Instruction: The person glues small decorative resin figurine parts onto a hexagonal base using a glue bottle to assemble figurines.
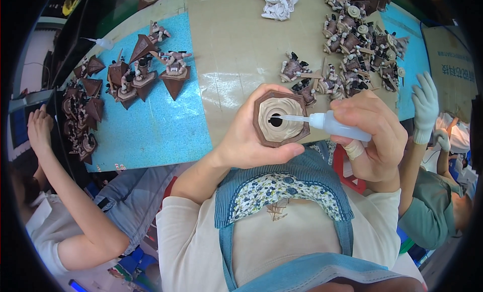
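A worker's left hand (pixel 244 140) curls around a faceted brown piece (pixel 274 134) at centre, its rippled cream hollow facing the camera, while the right hand (pixel 383 128) grasps a translucent plastic squeeze bottle (pixel 338 128) at 3 o'clock, its slim nozzle (pixel 298 119) reaching over the dark hole; whether the tip enters cannot be told. Sculpted figurines (pixel 350 43) crowd 1 to 2 o'clock; smooth tan sheeting (pixel 241 50), meeting a speckled blue mat (pixel 156 136) along a straight edge, offers room toward 11.
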Tool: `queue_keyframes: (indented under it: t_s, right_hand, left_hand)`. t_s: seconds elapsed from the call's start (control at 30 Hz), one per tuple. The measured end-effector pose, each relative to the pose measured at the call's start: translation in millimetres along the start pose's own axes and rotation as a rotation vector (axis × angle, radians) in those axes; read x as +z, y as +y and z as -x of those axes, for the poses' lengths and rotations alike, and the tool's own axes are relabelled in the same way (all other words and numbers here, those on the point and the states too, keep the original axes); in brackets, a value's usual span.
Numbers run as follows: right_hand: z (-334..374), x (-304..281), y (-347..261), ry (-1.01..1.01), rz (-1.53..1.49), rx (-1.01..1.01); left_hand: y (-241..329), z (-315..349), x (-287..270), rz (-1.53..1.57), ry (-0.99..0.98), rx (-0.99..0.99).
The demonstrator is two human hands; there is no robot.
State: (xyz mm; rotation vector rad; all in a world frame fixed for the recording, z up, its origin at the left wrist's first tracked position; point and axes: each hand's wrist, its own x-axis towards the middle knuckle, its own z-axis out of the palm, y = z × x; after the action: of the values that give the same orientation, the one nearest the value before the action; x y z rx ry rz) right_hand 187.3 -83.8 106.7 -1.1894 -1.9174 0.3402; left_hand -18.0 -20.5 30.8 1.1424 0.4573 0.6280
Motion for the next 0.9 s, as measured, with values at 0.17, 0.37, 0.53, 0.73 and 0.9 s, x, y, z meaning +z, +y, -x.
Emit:
queue_keyframes:
  t_s: [0.17, 0.37, 0.53, 0.73, 0.9]
  right_hand:
    - [-2, 1, -3, 0.013, -0.004, 0.005]
    - [-1, 2, 0, 0.007, -0.01, 0.011]
    - [11, 3, 21, 0.014, -0.155, 0.165]
    - [2, 24, 83, 0.136, -0.67, 0.561]
    - [-29, 64, 147, 0.2, -0.466, 0.511]
  left_hand:
    - [0, 0, 0, -0.017, -0.007, 0.008]
    - [0, -1, 0, -0.017, -0.001, 0.008]
    - [5, 2, -5, -0.017, 0.053, -0.134]
    - [31, 3, -19, -0.827, 0.103, -0.177]
    - [35, 4, -35, -1.086, 0.25, 0.294]
